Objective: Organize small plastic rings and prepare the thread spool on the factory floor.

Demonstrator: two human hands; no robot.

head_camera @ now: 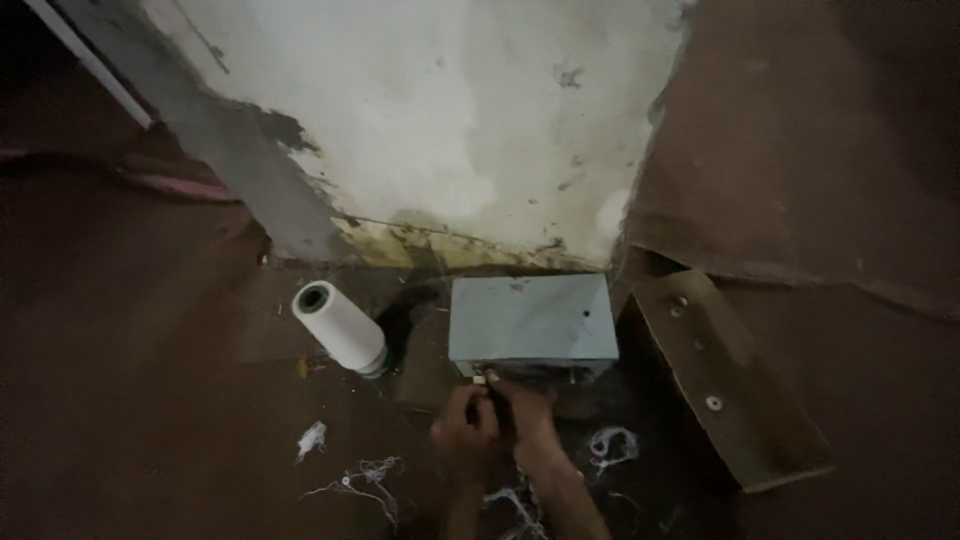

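Observation:
A grey metal box [530,318] lies on the dark floor against a stained white wall. My left hand [466,425] and my right hand [524,415] are pressed together at the box's near edge. Their fingers close around a small pale object [480,379] at the box's front. What that object is stays too dim to make out. Both forearms reach up from the bottom of the view.
A white roll with a hollow core [338,327] lies left of the box. A brown wooden piece with screws [718,380] lies tilted on the right. Loose white threads [612,446] and scraps [312,438] litter the floor. A grey pillar [240,160] stands at the back left.

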